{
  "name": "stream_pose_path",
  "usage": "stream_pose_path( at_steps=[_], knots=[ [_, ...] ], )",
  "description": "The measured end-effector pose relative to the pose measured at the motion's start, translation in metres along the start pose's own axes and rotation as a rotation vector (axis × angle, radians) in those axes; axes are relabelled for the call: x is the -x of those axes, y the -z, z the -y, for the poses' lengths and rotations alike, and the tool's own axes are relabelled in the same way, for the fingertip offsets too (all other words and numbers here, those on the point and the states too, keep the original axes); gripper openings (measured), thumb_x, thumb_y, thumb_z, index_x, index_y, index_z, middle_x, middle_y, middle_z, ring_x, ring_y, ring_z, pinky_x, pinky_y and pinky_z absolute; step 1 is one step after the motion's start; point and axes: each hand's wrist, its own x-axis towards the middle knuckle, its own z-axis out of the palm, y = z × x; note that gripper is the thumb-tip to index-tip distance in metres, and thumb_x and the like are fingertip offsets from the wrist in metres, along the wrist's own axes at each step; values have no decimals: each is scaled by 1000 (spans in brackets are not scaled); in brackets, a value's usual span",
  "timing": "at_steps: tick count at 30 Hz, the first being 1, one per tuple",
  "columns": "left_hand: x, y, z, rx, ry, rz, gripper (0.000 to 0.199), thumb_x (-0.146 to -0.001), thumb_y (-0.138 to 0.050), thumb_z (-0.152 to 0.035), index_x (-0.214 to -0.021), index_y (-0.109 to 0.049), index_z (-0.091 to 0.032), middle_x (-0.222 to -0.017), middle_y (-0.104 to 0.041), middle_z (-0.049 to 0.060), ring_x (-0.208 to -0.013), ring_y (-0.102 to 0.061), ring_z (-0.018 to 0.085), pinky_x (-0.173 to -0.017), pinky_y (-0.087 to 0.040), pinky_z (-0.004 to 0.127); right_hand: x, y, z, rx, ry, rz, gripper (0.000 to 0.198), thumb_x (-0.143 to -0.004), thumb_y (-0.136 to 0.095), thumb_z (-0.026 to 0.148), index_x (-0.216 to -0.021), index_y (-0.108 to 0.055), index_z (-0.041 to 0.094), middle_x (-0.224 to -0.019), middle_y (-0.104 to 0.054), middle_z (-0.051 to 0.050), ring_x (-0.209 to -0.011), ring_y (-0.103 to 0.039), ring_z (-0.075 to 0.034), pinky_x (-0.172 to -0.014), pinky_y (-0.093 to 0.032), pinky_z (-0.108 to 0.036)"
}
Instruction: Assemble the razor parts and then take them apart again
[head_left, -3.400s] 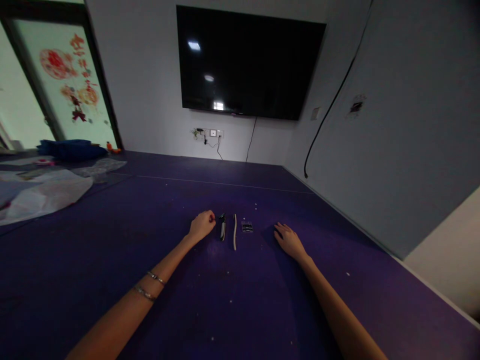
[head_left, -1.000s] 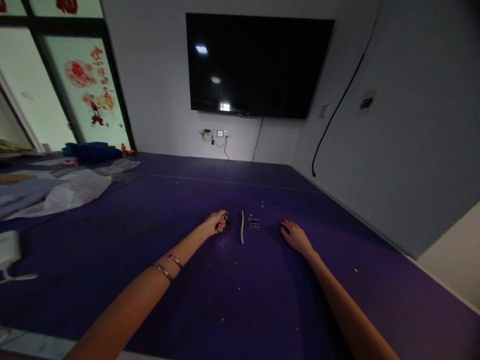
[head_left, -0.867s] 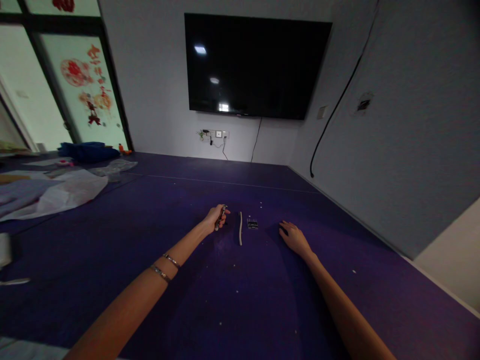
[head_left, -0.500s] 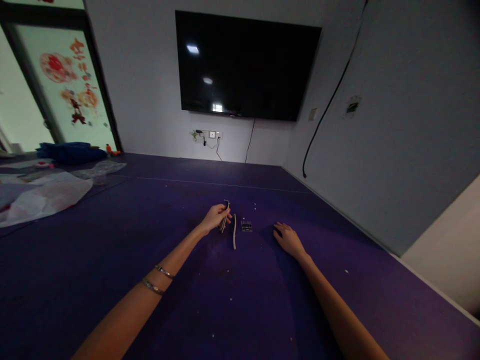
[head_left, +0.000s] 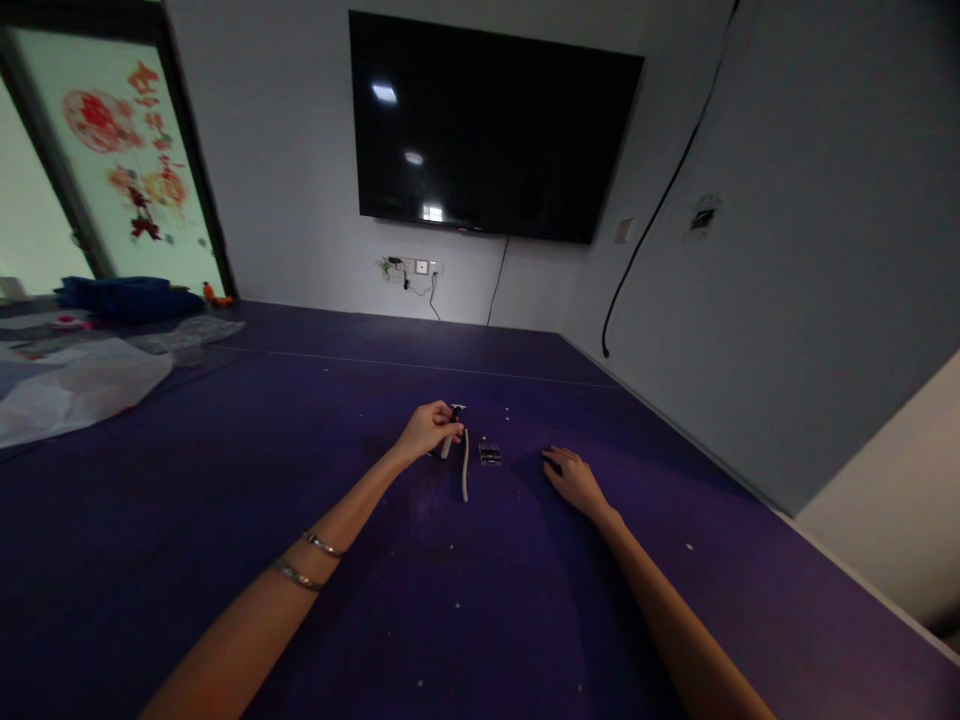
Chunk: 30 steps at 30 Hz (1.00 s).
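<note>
Black-and-white T-headed razor (head_left: 447, 447) pinched by left hand (head_left: 425, 431), long axis fore-and-aft, head away; clear flat case (head_left: 490, 462), dark pieces (head_left: 490, 453) inside; right hand (head_left: 576, 482) loosely spread.

You're in what looks like a home, probably the living room: big TV (head_left: 495, 130) on the wall (head_left: 277, 150) ahead of you, sockets (head_left: 421, 267) with plugs (head_left: 395, 261) below, glass door (head_left: 82, 190) with red decorations (head_left: 96, 120) on your left, blue bundle (head_left: 127, 297) near it.

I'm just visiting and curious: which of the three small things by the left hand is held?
The razor-like tool with the crossbar head, gripped in the left hand. The pale stick and small clear case lie on the purple surface, unheld.
</note>
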Motion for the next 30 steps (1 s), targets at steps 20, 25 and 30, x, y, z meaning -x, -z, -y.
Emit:
stream_pose_path(
  at_steps=[20,25,30],
  knots=[
    [5,-2,-12,-67,-144,172,21,-61,-70,-19,-68,-51,-15,-64,-63,1,-60,-61,13,-55,-44,21,-18,-6,173,41,-21,203,42,-83,-40,43,-99,-64,13,-95,-67,-18,-87,-64,-30,-71,-48,-39],
    [7,-2,-14,-73,-187,193,21,-62,-69,-19,-67,-49,-16,-62,-61,0,-52,-56,10,-52,-42,21,-19,1,166,40,-28,197,36,-84,-37,32,-97,-65,12,-95,-66,-19,-87,-64,-30,-72,-47,-39],
    [7,-1,-13,-109,-227,165,21,-61,-70,-18,-65,-50,-16,-59,-58,-2,-52,-53,8,-54,-41,20,-26,30,134,-39,-54,107,39,-88,-35,35,-89,-66,12,-88,-67,-17,-81,-64,-24,-70,-46,-33]
  ],
)
